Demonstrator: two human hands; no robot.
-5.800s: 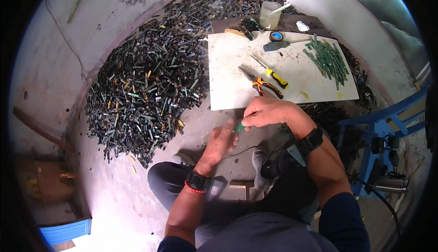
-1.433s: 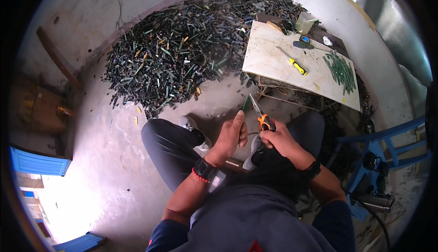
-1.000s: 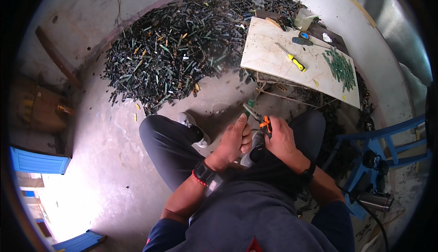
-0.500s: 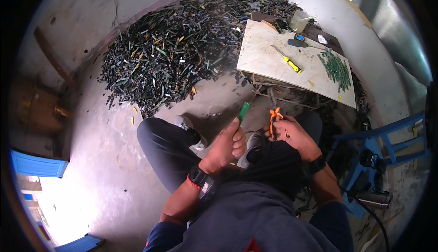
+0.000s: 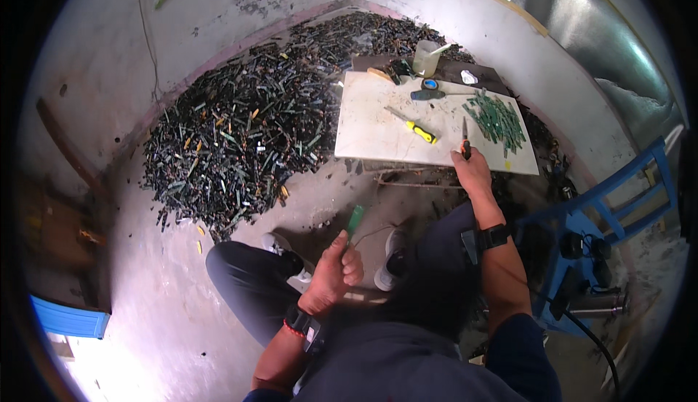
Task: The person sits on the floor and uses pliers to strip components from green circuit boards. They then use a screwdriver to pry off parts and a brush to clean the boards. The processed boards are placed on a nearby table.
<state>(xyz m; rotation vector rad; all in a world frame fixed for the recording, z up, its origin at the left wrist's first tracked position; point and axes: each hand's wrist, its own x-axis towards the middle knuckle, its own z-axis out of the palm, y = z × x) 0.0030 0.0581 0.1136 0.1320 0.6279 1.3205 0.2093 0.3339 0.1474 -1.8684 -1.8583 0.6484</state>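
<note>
The biggest risk lay with the great heap of dark scrap sticks [image 5: 269, 133] spread across the floor to the far left: it reached almost to the person's shoe, and a shifted foot could have scattered pieces underfoot. Next, the white board [image 5: 378, 122] serving as a tabletop sat on a thin frame, and the right hand [image 5: 471, 171] pressed at its near edge, so a hard push might have tipped it and sent the pile of green strips [image 5: 496, 120] on its far right sliding off. The yellow-handled screwdriver [image 5: 416, 129] lay loose near the middle and could have rolled off too.

The right hand was closed around a slim dark-handled tool [image 5: 464, 138], tip pointing away over the board; a slip there could have jabbed the surface.

The left hand [image 5: 337, 269] was curled narrowly around the lower end of a green strip [image 5: 354, 221], held up over the lap, near and left of the board. The strip looked flat, narrow, bright green and straight; such a loose end-grip could have let it drop.
</note>
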